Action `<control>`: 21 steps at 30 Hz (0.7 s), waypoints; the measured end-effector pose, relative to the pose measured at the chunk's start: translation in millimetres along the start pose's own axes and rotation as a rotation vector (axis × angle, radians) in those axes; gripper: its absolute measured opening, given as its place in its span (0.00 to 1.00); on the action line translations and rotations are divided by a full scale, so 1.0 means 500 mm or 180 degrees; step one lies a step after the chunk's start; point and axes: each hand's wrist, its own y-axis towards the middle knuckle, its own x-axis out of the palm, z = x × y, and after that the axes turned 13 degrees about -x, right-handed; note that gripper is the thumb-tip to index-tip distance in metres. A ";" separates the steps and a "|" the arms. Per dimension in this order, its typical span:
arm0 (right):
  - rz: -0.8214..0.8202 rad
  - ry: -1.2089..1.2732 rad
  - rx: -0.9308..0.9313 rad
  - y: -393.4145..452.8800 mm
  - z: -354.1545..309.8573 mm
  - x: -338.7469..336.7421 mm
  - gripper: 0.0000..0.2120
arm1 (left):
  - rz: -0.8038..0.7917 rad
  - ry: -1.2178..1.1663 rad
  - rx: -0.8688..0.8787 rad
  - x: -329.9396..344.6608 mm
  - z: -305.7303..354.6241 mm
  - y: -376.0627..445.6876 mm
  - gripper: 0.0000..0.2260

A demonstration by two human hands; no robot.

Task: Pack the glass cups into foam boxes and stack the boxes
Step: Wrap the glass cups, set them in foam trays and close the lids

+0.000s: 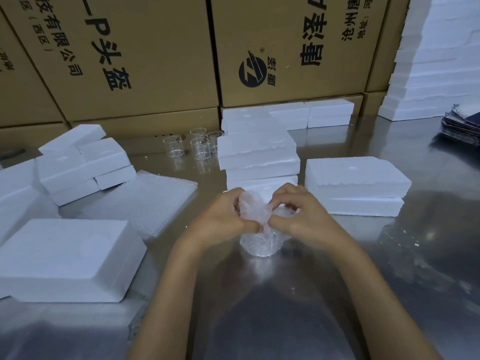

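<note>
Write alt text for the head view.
Both hands, left hand and right hand, pinch clear bubble wrap around a glass cup on a shiny metal table. White foam boxes and bare clear glass cups sit behind.

Shiny metal table [428, 255], wall of printed brown cardboard cartons [161, 55] behind it, dim reflected light

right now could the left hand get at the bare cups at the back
Probably not yet: the left hand grips the bubble wrap round a cup. The bare cups stand beyond it, with open table between.
</note>
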 end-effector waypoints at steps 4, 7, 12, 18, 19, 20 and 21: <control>-0.0198 -0.0958 -0.0004 -0.002 0.008 0.024 0.10 | -0.0151 -0.0314 0.0047 -0.028 -0.006 -0.005 0.14; -0.0325 -0.1124 -0.0147 -0.004 0.007 0.028 0.15 | 0.0006 0.0097 0.0347 -0.021 -0.002 -0.009 0.06; 0.0711 -0.0001 -0.0065 0.002 -0.011 0.002 0.13 | 0.0387 0.1333 0.0429 0.029 0.013 -0.015 0.11; 0.0092 -0.0629 -0.0128 -0.003 -0.018 0.027 0.13 | 0.0493 0.2001 0.0480 0.040 0.011 -0.015 0.12; 0.0054 -0.0726 -0.0158 -0.004 -0.016 0.031 0.14 | 0.0480 0.1862 0.0487 0.037 0.009 -0.015 0.11; 0.0027 -0.0802 -0.0185 -0.003 -0.013 0.033 0.15 | 0.0466 0.1662 0.0486 0.033 0.007 -0.016 0.11; -0.0027 -0.0883 -0.0193 -0.003 -0.009 0.033 0.15 | 0.0468 0.1448 0.0487 0.027 0.008 -0.017 0.11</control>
